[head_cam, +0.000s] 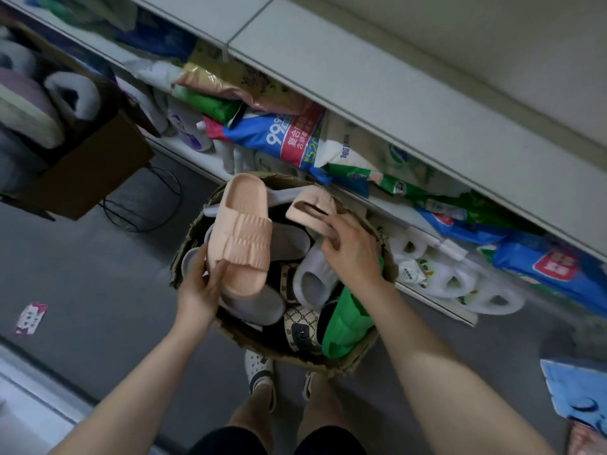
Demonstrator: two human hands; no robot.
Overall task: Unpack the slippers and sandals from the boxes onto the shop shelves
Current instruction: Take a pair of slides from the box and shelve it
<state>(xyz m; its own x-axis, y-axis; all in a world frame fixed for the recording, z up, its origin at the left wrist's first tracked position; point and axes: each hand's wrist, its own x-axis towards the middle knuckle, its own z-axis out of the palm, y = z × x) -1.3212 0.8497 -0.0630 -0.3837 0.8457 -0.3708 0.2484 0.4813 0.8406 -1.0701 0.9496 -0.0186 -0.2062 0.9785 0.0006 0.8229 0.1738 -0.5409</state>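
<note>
Fingers (198, 262) round peach slipper (241, 238), left hand (197, 290); matching slipper (312, 205), right hand (353, 254)

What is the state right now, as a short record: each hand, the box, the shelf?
left hand: grips a pink slipper over the box
right hand: grips the matching pink slipper over the box
box: on the floor, holds a green slipper, a white slipper, a patterned sandal and more
shelf: bags packed beneath it
progress: neither pink slipper shelved yet
</note>
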